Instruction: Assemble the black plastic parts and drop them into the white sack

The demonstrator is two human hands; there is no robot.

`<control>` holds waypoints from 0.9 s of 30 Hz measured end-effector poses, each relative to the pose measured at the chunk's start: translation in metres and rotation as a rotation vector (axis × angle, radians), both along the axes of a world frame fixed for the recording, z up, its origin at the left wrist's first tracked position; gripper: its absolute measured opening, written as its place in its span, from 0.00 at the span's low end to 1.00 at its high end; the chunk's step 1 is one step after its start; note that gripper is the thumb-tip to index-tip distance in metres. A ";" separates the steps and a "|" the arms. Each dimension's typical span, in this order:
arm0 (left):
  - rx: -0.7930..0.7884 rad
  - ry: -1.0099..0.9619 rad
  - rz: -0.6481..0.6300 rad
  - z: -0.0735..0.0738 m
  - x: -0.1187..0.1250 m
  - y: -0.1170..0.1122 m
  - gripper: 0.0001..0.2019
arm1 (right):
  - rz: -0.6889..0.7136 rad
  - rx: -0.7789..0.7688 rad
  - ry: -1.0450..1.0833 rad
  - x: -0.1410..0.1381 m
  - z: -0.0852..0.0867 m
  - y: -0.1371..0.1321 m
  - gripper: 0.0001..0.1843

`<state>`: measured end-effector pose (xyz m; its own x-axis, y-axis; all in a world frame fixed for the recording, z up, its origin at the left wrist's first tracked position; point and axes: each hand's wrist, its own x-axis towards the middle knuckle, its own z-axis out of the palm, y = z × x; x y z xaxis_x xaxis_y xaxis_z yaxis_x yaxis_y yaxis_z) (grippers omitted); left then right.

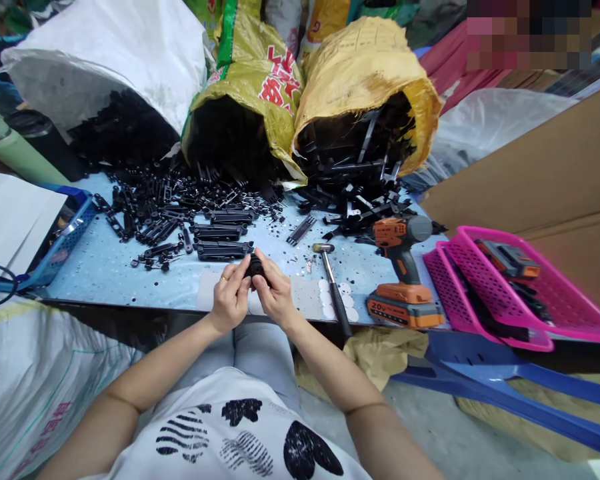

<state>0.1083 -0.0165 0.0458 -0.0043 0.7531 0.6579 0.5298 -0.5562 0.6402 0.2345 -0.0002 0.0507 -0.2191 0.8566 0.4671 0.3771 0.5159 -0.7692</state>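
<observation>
Both hands meet at the table's front edge around a small black plastic part [255, 267]. My left hand [231, 293] grips its left side, and a ring shows on one finger. On the other side my right hand [274, 291] pinches it with thumb and fingers. The fingers cover much of the part, so its exact kind is unclear. Just behind the hands lie stacked black assemblies [225, 251] in short rows. A single flat black piece [301, 230] rests farther right. Loose black parts [155, 223] are heaped at the back left.
Three open sacks spill black parts: white [125, 47], olive [245, 87] and yellow [365, 67]. A hammer [336, 293], an orange cordless drill [403, 273] and pink baskets [545, 293] stand to the right. A blue basket [83, 220] holds papers at left.
</observation>
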 end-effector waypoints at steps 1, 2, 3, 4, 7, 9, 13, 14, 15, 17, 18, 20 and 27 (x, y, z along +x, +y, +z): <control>0.029 0.015 -0.010 0.002 -0.001 0.001 0.20 | -0.001 0.029 0.002 -0.001 0.002 -0.001 0.29; 0.058 0.021 -0.006 0.004 -0.002 0.002 0.20 | -0.009 0.052 0.005 -0.002 0.005 -0.002 0.29; 0.083 0.017 0.013 0.006 -0.002 0.002 0.20 | -0.025 0.070 0.003 -0.003 0.007 -0.003 0.29; 0.106 0.013 0.033 0.008 -0.003 0.003 0.20 | -0.040 0.085 -0.004 -0.004 0.010 -0.004 0.30; 0.149 0.013 0.015 0.016 -0.007 0.005 0.20 | -0.034 0.105 -0.035 -0.006 0.015 -0.006 0.31; 0.127 0.027 -0.063 0.021 -0.012 0.008 0.19 | -0.022 0.114 -0.027 -0.007 0.016 -0.005 0.32; 0.073 0.020 -0.158 0.027 -0.024 0.019 0.17 | -0.048 0.119 -0.001 -0.010 0.012 0.002 0.31; 0.065 0.007 -0.147 0.027 -0.027 0.022 0.17 | -0.058 0.110 0.001 -0.011 0.010 0.004 0.31; 0.052 0.002 -0.137 0.026 -0.029 0.025 0.17 | -0.068 0.094 0.003 -0.013 0.008 0.007 0.31; 0.010 0.024 -0.161 0.023 -0.033 0.031 0.17 | -0.071 0.057 0.004 -0.017 0.001 0.010 0.32; -0.018 0.042 -0.190 0.020 -0.034 0.033 0.17 | -0.066 0.040 0.005 -0.018 -0.004 0.011 0.32; -0.084 0.029 -0.201 0.008 -0.034 0.032 0.17 | -0.057 0.005 0.008 -0.020 -0.014 0.012 0.32; -0.551 -0.032 0.105 -0.048 -0.034 -0.007 0.24 | 0.176 -0.216 -0.555 0.017 -0.035 0.053 0.26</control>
